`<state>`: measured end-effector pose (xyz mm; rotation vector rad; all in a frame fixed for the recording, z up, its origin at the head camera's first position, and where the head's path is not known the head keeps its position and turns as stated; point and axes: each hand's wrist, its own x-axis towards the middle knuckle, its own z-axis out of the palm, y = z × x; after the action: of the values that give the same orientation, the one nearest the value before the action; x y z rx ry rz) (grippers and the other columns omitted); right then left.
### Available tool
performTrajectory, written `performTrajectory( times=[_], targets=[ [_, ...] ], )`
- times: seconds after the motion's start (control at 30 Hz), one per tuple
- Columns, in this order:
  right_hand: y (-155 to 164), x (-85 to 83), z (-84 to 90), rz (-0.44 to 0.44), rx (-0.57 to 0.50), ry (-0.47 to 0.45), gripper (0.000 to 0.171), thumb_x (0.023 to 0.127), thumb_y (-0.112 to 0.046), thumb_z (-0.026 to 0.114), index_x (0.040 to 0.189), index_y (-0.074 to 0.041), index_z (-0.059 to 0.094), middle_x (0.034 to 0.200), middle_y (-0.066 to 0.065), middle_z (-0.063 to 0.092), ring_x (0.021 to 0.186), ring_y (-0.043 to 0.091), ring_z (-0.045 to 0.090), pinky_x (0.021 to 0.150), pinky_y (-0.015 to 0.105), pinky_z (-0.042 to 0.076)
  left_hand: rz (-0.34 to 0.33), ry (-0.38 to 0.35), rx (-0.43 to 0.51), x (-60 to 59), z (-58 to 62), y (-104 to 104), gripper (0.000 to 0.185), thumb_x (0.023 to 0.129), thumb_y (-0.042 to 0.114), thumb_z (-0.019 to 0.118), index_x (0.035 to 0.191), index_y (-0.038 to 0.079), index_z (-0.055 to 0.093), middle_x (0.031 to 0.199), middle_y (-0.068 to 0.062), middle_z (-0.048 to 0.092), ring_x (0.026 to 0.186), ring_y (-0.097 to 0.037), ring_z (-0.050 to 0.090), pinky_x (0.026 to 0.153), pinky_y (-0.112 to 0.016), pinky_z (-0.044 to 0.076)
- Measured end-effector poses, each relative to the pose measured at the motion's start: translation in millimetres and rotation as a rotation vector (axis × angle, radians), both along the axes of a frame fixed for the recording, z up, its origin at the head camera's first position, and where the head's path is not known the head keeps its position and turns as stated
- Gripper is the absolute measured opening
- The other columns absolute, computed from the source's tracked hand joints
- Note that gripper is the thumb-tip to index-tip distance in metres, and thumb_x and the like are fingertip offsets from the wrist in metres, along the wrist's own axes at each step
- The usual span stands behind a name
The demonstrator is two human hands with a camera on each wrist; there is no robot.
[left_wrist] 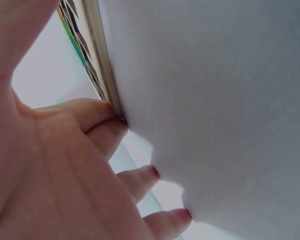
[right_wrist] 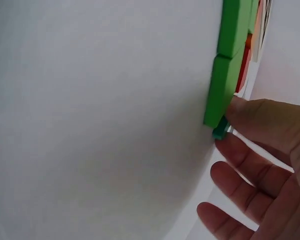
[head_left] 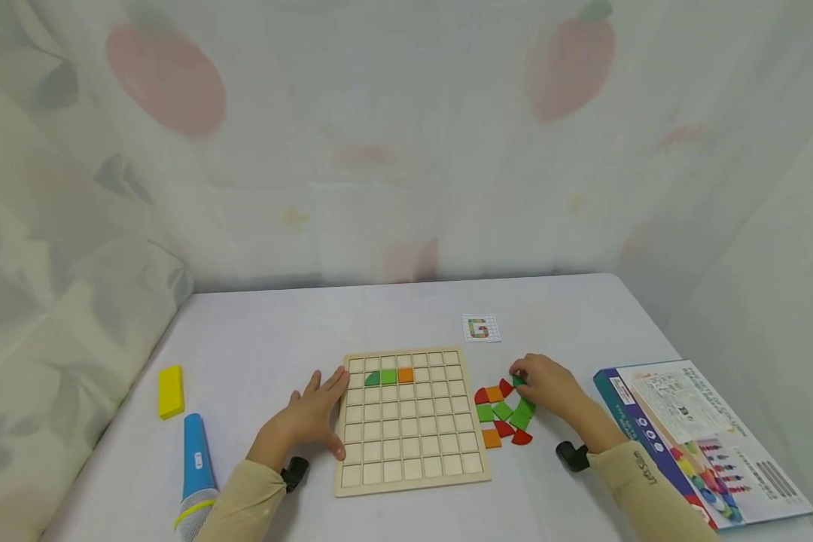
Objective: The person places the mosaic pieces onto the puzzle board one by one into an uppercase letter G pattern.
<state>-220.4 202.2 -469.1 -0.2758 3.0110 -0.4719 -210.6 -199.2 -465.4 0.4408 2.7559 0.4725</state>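
Note:
A wooden grid board [head_left: 409, 452] lies flat on the white table [head_left: 257, 354]. In its second row sit a green quarter-round [head_left: 373, 378], a green square [head_left: 388, 376] and an orange square [head_left: 405, 374]. My left hand [head_left: 325, 406] lies flat with spread fingers [left_wrist: 140, 177] against the board's left edge [left_wrist: 106, 75]. My right hand [head_left: 519, 379] is at the far end of a cluster of loose red, green and orange pieces [head_left: 503, 412]. There it pinches a small dark green piece [right_wrist: 220, 132] beside two bright green ones [right_wrist: 226, 85].
A small pattern card [head_left: 481, 328] with a G figure lies beyond the board. At the left are a yellow block [head_left: 171, 391] and a blue microphone-shaped object [head_left: 196, 467]. The game's box [head_left: 701, 444] lies at the right edge. A curtain hangs behind the table.

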Motion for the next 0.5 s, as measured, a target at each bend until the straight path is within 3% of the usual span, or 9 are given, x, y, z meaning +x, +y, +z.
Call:
performTrajectory(
  times=[0.2,0.33,0.5],
  targets=[
    [-2,-1.4,3.2,-0.004,0.031,0.002,0.025,0.072,-0.018,0.072,0.095,-0.012,0.064,0.084,0.001,0.057,0.075,0.015,0.050,0.075,0.035,0.050,0.002,0.003,0.001,0.9,0.9,1,0.133,0.033,0.043,0.085,0.143,0.012,0.017,0.149,-0.006,0.010,0.133,-0.041,0.001,0.094,-0.069,0.010],
    [-7,-4.2,9.0,-0.003,0.037,0.049,0.025,0.071,-0.019,0.073,0.093,-0.012,0.064,0.081,0.000,0.056,0.074,0.015,0.049,0.073,0.033,0.050,0.003,0.005,0.007,1.5,1.5,1,0.133,0.033,0.042,0.085,0.143,0.012,0.017,0.149,-0.006,0.011,0.133,-0.042,0.001,0.094,-0.069,0.009],
    [-26,-11.3,17.7,0.071,0.013,0.128,0.025,0.072,-0.019,0.072,0.095,-0.010,0.065,0.083,0.000,0.058,0.074,0.014,0.049,0.071,0.031,0.049,0.004,-0.002,0.013,2.1,1.5,1,0.133,0.033,0.042,0.085,0.143,0.013,0.017,0.150,-0.005,0.010,0.133,-0.042,0.001,0.094,-0.069,0.009]
  ],
)
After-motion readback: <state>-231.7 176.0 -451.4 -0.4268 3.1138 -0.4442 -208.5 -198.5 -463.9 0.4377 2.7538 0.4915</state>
